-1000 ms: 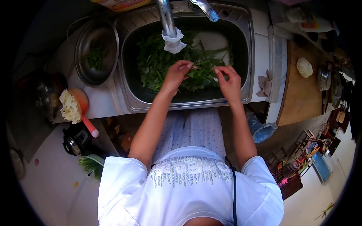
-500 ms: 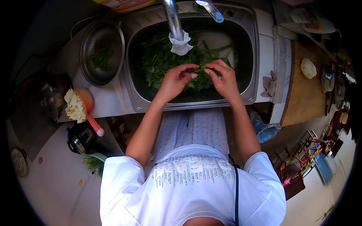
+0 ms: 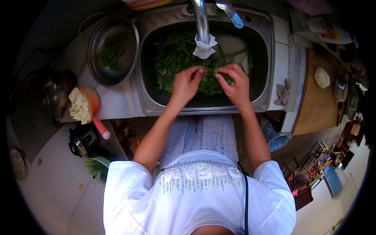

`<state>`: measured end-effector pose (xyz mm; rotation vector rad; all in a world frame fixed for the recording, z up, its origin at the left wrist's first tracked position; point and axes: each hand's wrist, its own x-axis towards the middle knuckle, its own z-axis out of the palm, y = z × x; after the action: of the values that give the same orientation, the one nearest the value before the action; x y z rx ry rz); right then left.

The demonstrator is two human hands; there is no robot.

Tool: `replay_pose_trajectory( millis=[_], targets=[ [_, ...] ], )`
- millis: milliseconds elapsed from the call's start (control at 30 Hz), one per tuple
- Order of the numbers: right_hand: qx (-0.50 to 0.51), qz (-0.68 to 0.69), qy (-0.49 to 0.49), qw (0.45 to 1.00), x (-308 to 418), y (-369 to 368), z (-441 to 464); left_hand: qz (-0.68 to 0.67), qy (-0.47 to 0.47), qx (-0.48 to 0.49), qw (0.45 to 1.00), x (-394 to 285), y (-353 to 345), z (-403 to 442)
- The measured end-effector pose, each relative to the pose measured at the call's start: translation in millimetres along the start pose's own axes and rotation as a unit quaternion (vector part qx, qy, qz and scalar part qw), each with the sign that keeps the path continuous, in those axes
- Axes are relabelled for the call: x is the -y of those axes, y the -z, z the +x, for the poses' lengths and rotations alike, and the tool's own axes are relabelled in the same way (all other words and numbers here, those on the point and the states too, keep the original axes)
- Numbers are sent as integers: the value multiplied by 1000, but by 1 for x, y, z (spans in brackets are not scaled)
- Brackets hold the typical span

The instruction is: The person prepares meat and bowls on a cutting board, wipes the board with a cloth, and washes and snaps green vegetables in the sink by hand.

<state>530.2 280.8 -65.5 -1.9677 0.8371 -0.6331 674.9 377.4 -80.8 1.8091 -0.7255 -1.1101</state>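
Observation:
Leafy greens (image 3: 174, 55) fill much of the metal sink (image 3: 156, 108). Over them, my left hand (image 3: 187, 84) pinches a thin green stem between thumb and fingertips. My right hand (image 3: 236, 84) is close beside it on the right, its thumb and fingers closed on the same bit of greens. A small gap separates the two hands. The faucet (image 3: 201, 23), with white material round its spout, hangs just above them. Left of the sink, a metal bowl (image 3: 94, 62) holds some green pieces.
An orange-red dipper (image 3: 100, 127) heaped with pale pieces (image 3: 80, 107) sits at the counter's left front. Further right are a crumpled cloth (image 3: 282, 93) and a wooden board (image 3: 313, 105) with a pale round item (image 3: 322, 78). The faucet lever (image 3: 231, 15) is at the back.
My hands were apart a second ago, then came together at the greens; now they are slightly further apart again. The view has shifted, so the sink and bowl appear further right.

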Motion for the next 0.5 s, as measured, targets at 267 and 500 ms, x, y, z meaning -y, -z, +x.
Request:
replay_pose_trajectory(
  millis=[267, 500],
  targets=[
    [62, 48, -15, 997, 6, 4, -3, -43, -59, -1, 997, -11, 5, -3],
    [38, 87, -56, 994, 13, -7, 6, 162, -246, -73, 953, -29, 12, -11]
  ],
)
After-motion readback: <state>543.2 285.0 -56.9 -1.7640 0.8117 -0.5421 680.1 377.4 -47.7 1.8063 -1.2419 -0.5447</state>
